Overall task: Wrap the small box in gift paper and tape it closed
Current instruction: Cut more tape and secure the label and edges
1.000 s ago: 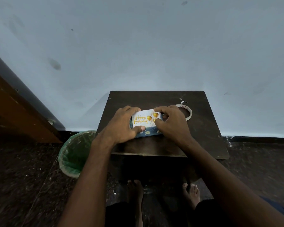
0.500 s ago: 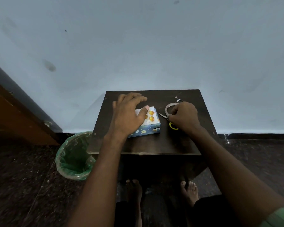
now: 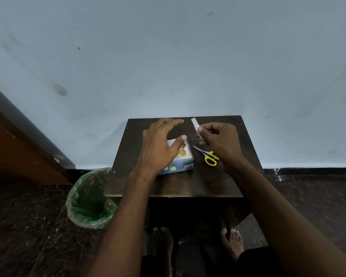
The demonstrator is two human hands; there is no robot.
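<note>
The small box (image 3: pixel 181 160), wrapped in blue and white gift paper with yellow balloons, lies on the dark wooden table (image 3: pixel 190 183) left of centre. Above it hovers my left hand (image 3: pixel 160 148), fingers spread and holding nothing; it hides most of the box's top. Just to the right, my right hand (image 3: pixel 220 140) is raised over the table, its fingers closed on the white tape roll (image 3: pixel 196 127). The roll is seen edge-on and sticks up from the fingertips.
Yellow-handled scissors (image 3: pixel 208 156) lie on the table between the box and my right wrist, blades pointing at the box. A bin with a green liner (image 3: pixel 90 198) stands on the floor at the table's left corner. The wall runs along the table's far edge, and bare feet (image 3: pixel 232 242) show below.
My right hand has lifted the tape roll off the table and uncovered the scissors. My left hand has let go of the box and risen above it.
</note>
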